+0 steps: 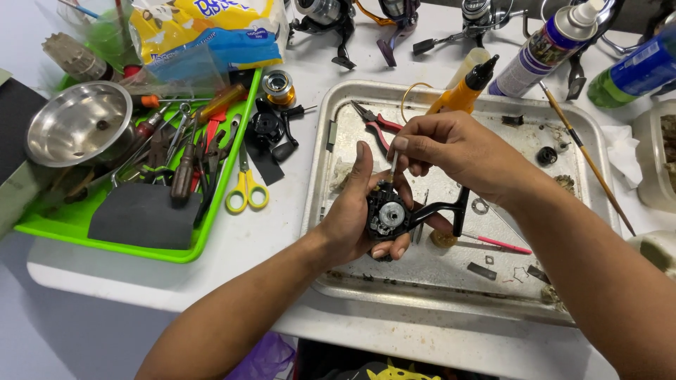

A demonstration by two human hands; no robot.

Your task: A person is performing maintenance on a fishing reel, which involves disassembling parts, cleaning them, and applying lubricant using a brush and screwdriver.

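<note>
Head view looks down on both hands over a metal tray (338,127) on the white tabletop (274,232). The left hand (355,211) cups a black fishing reel body (387,214) from below, fingers curled around its underside and thumb raised along its left edge; the reel's open side faces up, showing a round silver part in the middle, and a black handle arm sticks out to the right over the tray. The right hand (451,151) hangs just above the reel, thumb and fingertips pinched closed on a thin tool (393,165) whose tip points down at the reel's upper edge; whether the tip touches the reel cannot be told. In the tray around the hands lie red-handled pliers (377,123), an orange bottle with a black nozzle (465,88), a pink-ended pick (496,243) and several small loose parts. Left of the tray, on the tabletop, sit yellow-handled scissors (246,186) and dark reel parts with a gold spool (279,86). Further left, a green tray (232,169) holds screwdrivers, other hand tools, a grey pad and a steel bowl (77,123). Along the far edge stand a spray can (546,49), a green bottle (637,70) and more reels, and a long thin brush (584,155) lies across the metal tray's right rim.
</note>
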